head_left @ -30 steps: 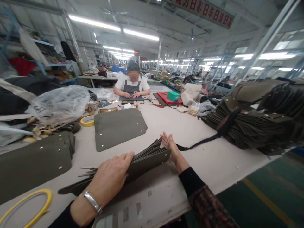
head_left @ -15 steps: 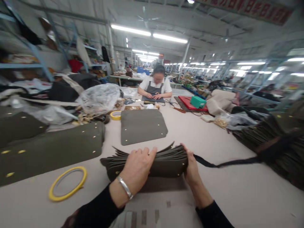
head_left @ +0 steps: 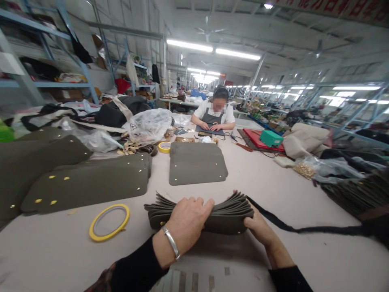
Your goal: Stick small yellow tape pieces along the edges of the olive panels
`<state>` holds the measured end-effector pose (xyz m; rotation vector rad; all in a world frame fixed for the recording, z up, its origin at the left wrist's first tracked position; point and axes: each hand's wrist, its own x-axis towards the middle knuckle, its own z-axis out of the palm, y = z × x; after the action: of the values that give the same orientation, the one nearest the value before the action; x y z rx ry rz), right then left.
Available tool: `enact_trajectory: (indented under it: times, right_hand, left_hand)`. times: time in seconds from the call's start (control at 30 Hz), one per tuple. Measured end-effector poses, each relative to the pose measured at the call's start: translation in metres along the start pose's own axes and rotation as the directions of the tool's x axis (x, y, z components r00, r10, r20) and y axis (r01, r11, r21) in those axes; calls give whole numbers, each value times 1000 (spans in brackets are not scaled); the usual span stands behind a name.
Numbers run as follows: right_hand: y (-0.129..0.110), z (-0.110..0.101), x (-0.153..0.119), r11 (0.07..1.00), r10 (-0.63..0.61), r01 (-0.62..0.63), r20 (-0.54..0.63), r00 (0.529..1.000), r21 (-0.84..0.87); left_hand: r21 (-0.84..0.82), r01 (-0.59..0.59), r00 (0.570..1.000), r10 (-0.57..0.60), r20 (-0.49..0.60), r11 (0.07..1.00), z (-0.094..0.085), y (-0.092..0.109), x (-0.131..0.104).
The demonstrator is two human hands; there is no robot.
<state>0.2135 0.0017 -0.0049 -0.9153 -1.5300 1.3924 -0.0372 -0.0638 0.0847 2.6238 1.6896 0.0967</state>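
A stack of dark olive panels (head_left: 221, 223) with small metal studs stands on edge, its upper edges fanned apart. My left hand (head_left: 190, 217), with a silver bangle at the wrist, is wrapped over the middle of the stack from above. At the right end my right hand (head_left: 258, 223) grips the stack, thumb on the near face and the other fingers mostly hidden behind it. Just beyond lies a flat olive panel (head_left: 197, 164) with studs near its corners. A black strap (head_left: 304, 230) runs from behind my right hand toward the right.
A yellow tape roll (head_left: 109, 223) lies at the left, a smaller one (head_left: 164, 147) farther back. Studded panels (head_left: 100, 178) are piled on the left, more panels (head_left: 358, 194) on the right. Across the table a co-worker (head_left: 214, 113) handles a dark piece near a green box (head_left: 271, 138).
The view has swung left, so everything sits farther right. The panels' upper edges are now fanned more evenly at the right end. Both hands remain on the stack.
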Motion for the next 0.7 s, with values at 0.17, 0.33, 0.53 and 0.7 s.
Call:
enact_trajectory:
  times: [0.17,0.33,0.53,0.7]
  right_hand:
    - [-4,19,-14,999,49,-49,6,999,-5]
    - [9,24,-21,968,73,-137,-287,955,-210]
    - [-19,77,30,975,-16,-14,-133,991,-223]
    - [-56,194,96,980,-201,199,102,974,29]
  left_hand:
    - [-12,7,1000,-7,-25,1000,2,-6,1]
    - [41,-66,996,69,-53,997,-6,-16,-5]
    - [130,-6,999,13,-53,992,-62,-74,-35]
    - [116,220,969,-231,89,968,-122,-168,-69]
